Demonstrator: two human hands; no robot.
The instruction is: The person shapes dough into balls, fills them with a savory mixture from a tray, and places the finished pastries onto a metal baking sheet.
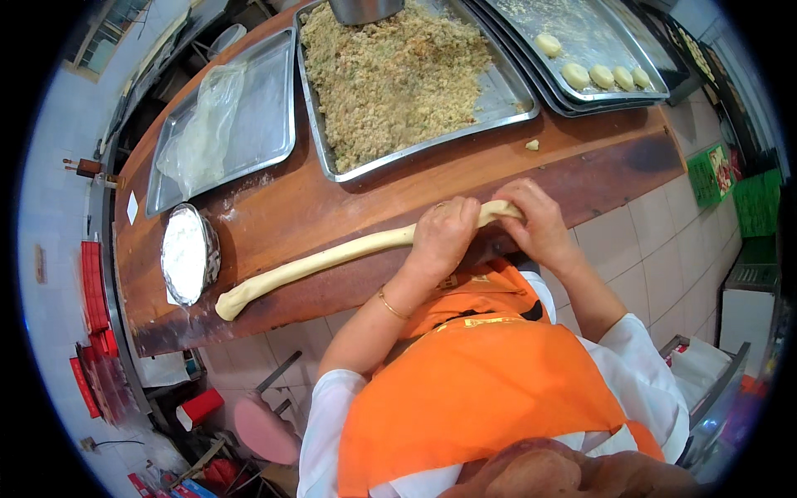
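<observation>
A long rope of pale dough lies along the near edge of the wooden table. My left hand is closed round it toward its right end, fingers wrapped over the top. At the rope's right tip, my right hand grips the dough with thumb and fingers. The left part of the rope rests on the wood, ending in a blunt, thicker tip. Beyond my hands stands a large metal tray of crumbly light-brown filling, with a metal container set at its far side. A small dough scrap sits near that tray.
A round bowl of white flour stands at the table's left end. Behind it, a metal tray holds a crumpled plastic sheet. Stacked trays at the far right carry several dough balls. A pink stool stands below the table.
</observation>
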